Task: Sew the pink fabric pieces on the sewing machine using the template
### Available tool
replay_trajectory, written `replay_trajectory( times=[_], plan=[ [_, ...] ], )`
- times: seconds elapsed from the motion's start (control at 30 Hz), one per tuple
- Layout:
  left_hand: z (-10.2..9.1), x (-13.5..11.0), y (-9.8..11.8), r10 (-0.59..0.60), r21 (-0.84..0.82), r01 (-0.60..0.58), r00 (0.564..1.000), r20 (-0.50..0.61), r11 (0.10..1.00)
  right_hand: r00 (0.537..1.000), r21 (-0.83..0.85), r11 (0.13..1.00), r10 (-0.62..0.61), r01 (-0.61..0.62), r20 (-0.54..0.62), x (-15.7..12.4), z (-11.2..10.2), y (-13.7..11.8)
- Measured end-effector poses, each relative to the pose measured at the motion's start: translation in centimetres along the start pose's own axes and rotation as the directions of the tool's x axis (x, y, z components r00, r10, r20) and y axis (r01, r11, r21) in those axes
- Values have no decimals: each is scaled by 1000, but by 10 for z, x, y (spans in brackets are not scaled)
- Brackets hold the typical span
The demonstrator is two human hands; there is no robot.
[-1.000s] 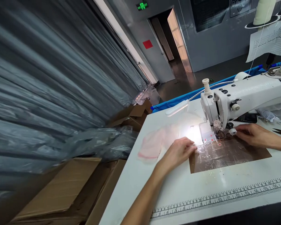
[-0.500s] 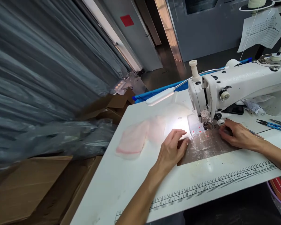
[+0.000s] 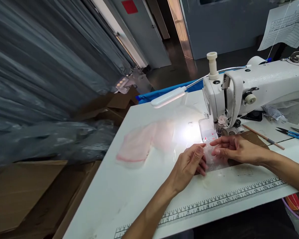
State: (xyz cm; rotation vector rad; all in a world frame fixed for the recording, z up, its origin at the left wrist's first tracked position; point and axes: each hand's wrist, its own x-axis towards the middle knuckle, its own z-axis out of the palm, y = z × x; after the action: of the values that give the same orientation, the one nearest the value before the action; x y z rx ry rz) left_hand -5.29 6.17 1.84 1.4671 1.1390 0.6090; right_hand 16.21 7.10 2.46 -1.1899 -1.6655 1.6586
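Observation:
A clear plastic film (image 3: pixel 215 162) with small red marks lies in front of the sewing machine's needle area, between my hands. My left hand (image 3: pixel 188 162) is at the film's left edge, thumb against curled fingers; the film seems pinched there. Over its right side hovers my right hand (image 3: pixel 235 149), thumb and fingers apart with a gap between them. A brown sheet (image 3: pixel 255 137) shows behind and under my right hand. The white sewing machine (image 3: pixel 214 99) stands just beyond, with a small pink flower on its head.
A wooden-handled stick (image 3: pixel 264 136) and blue-handled snips (image 3: pixel 292 133) lie to the right. Blurred pale pink fabric pieces (image 3: pixel 137 146) rest on the left of the white table (image 3: pixel 109 196). A lit lamp (image 3: pixel 168 97) hangs above. Cardboard boxes (image 3: pixel 27 196) stand at left; a printed ruler (image 3: pixel 214 204) runs along the front.
My right hand has moved left from beside the needle area to over the film. My left hand's fingers have curled at the film's edge. Less brown sheet shows between the hands. The view has shifted slightly.

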Motion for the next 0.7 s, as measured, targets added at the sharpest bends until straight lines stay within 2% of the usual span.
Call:
replay_trajectory(
  times=[0.07, 0.13, 0.23, 0.3, 0.37, 0.47, 0.7],
  plan=[
    [-1, 0, -2, -27, 27, 27, 1000, -14, 999, 997, -178, 983, -57, 47, -48, 0, -4, 0],
    [0, -1, -5, -17, 94, 20, 999, -35, 995, 979, -451, 885, -179, 117, -98, -4, -10, 6],
    [4, 0, -10, 46, 188, -36, 998, -50, 981, 933, -712, 644, -356, 279, 43, -12, -17, 20],
    [6, 2, -13, 96, 260, -68, 991, -97, 963, 908, -801, 497, -398, 334, 131, -14, -19, 29],
    [6, 6, -16, 142, 322, -81, 975, -170, 943, 901, -856, 399, -403, 329, 159, -12, -21, 34],
    [5, 10, -19, 161, 316, -80, 957, -241, 945, 899, -864, 372, -398, 340, 182, -6, -25, 37],
    [1, 14, -15, 104, 218, -49, 963, -248, 975, 904, -809, 474, -397, 349, 158, -2, -31, 38]
  ],
)
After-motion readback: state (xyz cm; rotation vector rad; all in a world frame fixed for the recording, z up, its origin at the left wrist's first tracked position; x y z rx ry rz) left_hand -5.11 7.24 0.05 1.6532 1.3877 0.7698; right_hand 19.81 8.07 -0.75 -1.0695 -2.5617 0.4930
